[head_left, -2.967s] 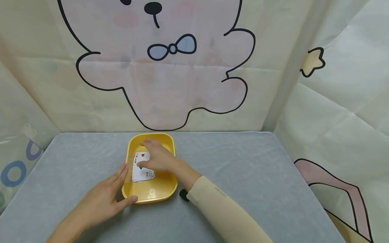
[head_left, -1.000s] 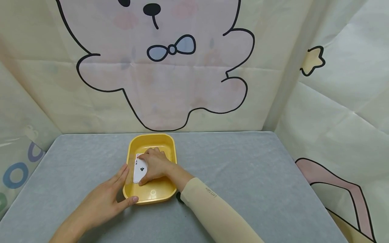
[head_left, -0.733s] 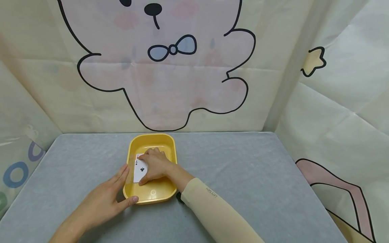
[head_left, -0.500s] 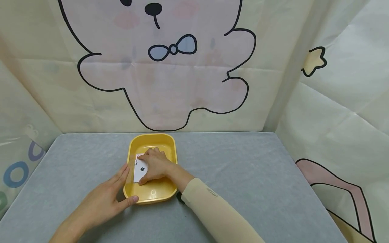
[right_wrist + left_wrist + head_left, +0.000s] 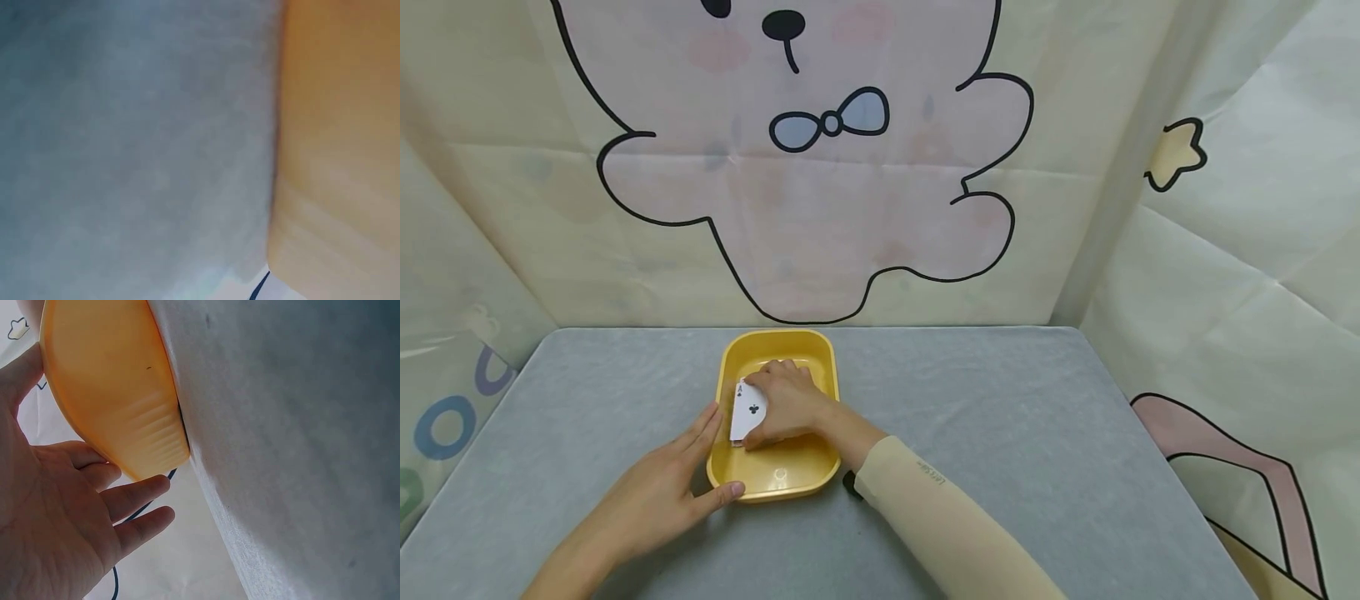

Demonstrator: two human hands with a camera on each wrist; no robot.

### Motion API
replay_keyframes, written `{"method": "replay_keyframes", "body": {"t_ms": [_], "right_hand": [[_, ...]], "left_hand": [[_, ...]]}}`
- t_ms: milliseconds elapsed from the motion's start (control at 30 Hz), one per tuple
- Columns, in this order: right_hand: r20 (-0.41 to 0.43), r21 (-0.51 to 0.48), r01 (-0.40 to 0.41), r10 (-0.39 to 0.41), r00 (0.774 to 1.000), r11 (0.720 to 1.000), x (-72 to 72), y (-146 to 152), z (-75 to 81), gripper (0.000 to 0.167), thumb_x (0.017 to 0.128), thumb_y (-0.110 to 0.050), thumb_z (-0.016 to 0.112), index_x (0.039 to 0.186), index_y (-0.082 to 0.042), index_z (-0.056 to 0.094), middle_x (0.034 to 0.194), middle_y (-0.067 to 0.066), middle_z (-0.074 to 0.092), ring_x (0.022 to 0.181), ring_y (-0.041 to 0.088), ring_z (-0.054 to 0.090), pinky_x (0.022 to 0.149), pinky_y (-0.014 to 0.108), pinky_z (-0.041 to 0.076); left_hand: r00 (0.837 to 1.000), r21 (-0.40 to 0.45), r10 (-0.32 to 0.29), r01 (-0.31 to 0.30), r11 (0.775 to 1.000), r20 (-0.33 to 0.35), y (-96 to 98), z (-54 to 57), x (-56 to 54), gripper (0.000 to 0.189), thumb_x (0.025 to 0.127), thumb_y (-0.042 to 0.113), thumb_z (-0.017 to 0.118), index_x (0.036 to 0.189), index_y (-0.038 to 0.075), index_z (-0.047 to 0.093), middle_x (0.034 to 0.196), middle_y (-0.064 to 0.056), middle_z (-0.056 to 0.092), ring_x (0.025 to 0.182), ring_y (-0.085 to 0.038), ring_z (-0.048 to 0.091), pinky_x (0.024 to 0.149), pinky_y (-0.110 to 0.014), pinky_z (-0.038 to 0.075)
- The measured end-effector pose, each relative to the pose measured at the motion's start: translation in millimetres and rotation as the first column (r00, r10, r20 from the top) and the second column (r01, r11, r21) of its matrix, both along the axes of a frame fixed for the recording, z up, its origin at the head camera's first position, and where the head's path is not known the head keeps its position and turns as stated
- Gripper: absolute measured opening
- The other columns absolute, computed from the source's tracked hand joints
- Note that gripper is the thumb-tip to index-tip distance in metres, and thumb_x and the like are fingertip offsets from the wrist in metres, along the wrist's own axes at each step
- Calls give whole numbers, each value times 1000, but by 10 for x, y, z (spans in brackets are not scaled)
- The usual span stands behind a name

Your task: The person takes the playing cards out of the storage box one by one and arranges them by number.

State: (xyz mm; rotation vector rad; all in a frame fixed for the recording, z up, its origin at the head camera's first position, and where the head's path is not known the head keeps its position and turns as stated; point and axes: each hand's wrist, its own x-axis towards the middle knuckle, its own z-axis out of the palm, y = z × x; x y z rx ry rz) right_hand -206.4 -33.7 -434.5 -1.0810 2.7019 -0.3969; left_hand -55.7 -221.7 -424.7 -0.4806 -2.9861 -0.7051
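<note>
A yellow plastic tray stands on the grey-covered table. Inside it my right hand grips a small stack of playing cards across its width, thumb at the near edge, fingers over the far side. On top lies an ace of clubs, and the hand covers the stack's right part. My left hand rests against the tray's left side, fingers fairly straight. In the left wrist view, the thumb and some fingers of that hand touch the tray's rim. The right wrist view shows the tray's outer wall but no hand.
The grey table cover spreads around the tray. A light curtain with a cartoon animal hangs behind the table's far edge. A small black object, partly hidden, shows beside my right wrist.
My right hand has come down from above the cards and closed on them. Since half a second ago the stack's near edge has shifted slightly away. The left hand stays at the tray.
</note>
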Motion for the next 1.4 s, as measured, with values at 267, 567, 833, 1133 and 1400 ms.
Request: {"method": "replay_keyframes", "body": {"t_ms": [267,567,833,1133,1400], "right_hand": [[4,-19,-12,12,1000,1000,-34,67,90,92,73,-58,89,151,-21,57,138,-2,58,118,12,48,96,28,37],[26,-33,-29,30,999,999,-42,135,186,89,76,-56,88,151,-19,56,137,-2,58,110,11,46,91,25,36],[17,-45,-44,45,999,998,-85,209,284,92,77,-54,87,153,-17,53,141,2,55,116,14,45,94,25,38],[18,-79,-26,27,999,997,-112,358,392,90,76,-52,89,152,-15,55,145,3,54,128,18,46,109,33,37],[16,-122,-21,23,1000,992,-150,499,464,90,74,-48,89,150,-14,56,140,5,55,125,18,45,102,32,40]], "left_hand": [[1000,-9,-6,6,1000,0,8,4,-17,102,94,66,67,164,3,29,169,-16,30,136,-46,53,101,-63,48],[1000,2,0,0,1000,5,8,-17,-21,102,94,65,67,165,2,28,169,-18,30,138,-46,51,103,-64,47],[1000,3,7,-7,1000,20,-1,-25,-16,103,94,66,67,165,2,29,170,-16,28,140,-45,50,104,-63,47],[1000,-8,7,-7,1000,5,12,-17,-19,103,93,65,69,164,2,30,170,-16,29,138,-45,53,103,-63,48],[1000,-1,7,-7,1000,5,18,-28,-10,103,93,66,68,164,2,30,170,-15,29,139,-44,51,104,-62,47]]}}
